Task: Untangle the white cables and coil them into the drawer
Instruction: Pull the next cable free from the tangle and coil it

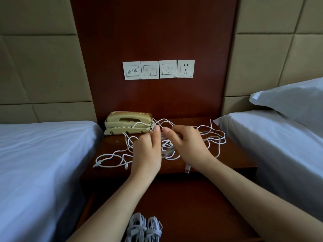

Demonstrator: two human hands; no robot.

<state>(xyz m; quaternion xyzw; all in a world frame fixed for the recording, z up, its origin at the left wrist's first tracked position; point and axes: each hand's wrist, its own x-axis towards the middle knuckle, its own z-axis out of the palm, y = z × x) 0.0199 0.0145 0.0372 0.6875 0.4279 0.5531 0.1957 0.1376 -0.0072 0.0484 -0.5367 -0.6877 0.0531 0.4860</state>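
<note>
- The white cables [168,151] are lying in a messy tangle on top of the nightstand [111,144], just beside the old phone [128,123]; some loose ends are lying near the front edge
- The right hand [189,145] is curling its fingers round some strands in the middle of the tangle
- The left hand [147,152] is reaching into the tangle with its thumb sticking out; I cannot tell if it is holding a strand
- Two coiled bundles [143,227] are sitting in the open drawer [192,206] below
</note>
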